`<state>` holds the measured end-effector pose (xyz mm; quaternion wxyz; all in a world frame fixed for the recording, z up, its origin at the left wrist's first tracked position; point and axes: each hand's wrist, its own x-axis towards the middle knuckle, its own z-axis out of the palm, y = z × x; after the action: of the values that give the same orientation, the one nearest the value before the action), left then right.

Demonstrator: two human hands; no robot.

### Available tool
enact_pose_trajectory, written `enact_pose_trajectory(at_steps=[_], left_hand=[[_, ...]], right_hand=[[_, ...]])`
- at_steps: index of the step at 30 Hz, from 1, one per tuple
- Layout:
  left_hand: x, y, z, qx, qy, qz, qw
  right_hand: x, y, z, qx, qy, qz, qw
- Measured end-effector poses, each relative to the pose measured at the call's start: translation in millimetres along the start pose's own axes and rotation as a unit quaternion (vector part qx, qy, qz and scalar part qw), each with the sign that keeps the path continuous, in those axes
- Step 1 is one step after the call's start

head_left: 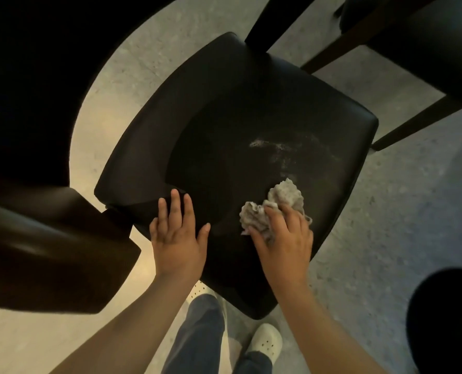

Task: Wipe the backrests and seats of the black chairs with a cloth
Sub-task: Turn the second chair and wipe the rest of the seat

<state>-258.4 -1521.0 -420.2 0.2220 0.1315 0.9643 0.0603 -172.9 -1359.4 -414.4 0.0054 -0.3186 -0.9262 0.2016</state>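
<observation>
Entry, head view, looking straight down.

The black chair (355, 136) stood directly in front of me on a speckled grey floor (391, 217). Its seat (238, 130) faced up with one corner toward me. The curved backrest (143, 130) ran along the seat's left side.

Left grip (177, 238): open, holding nothing. The fingers were straight and the thumb was spread wide. The palm lay flat on the near end of the backrest, and the fingertips reached toward its inner edge.

Right grip (283, 238): closed on the cloth (278, 201). My fingers curled over a crumpled, pale grey-beige wad and pressed it onto the near right part of the seat. Most of the cloth bulged out beyond my fingertips.

The two grips were near each other but apart, with bare black seat between them.

Seat surface: a pale, dusty smear (275, 147) lay beyond the cloth, toward the far right of the seat, and did not touch the cloth. I could not tell whether it was wet or dry.

Surroundings:
- A second chair (49, 252), with a glossy brown back, sat at lower left, just beside the black chair's near left corner.
- A third chair (418, 41), dark with brown wooden legs, stood at upper right near the far corner.
- My trouser leg (197, 336) and a white perforated shoe (265, 344) showed below the seat's near corner.
- A dark round shape (445, 319) at the lower right edge could not be identified.
</observation>
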Motion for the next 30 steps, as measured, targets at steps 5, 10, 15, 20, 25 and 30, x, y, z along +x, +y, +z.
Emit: enact_pose_trajectory(at_steps=[5, 10, 15, 20, 25, 30], left_hand=[[-1, 2, -3, 0.004, -0.005, -0.001, 1.000], [0, 11, -14, -0.003, -0.028, 0.026, 0.999], [9, 18, -22, 0.004, -0.038, 0.030, 0.999], [22, 21, -25, 0.011, -0.051, 0.029, 0.998], [31, 28, -21, 0.016, -0.084, 0.005, 0.996], [30, 28, -17, 0.014, -0.066, -0.002, 0.998]], right_hand=[[11, 25, -12, 0.006, 0.047, -0.034, 0.998], [26, 6, -26, 0.059, 0.064, 0.005, 0.996], [69, -28, -6, 0.004, -0.017, -0.096, 0.995], [65, 7, -11, -0.031, 0.005, -0.080, 0.996], [56, 15, -22, 0.023, 0.051, -0.012, 0.998], [90, -23, -24, 0.037, 0.024, -0.066, 0.997]])
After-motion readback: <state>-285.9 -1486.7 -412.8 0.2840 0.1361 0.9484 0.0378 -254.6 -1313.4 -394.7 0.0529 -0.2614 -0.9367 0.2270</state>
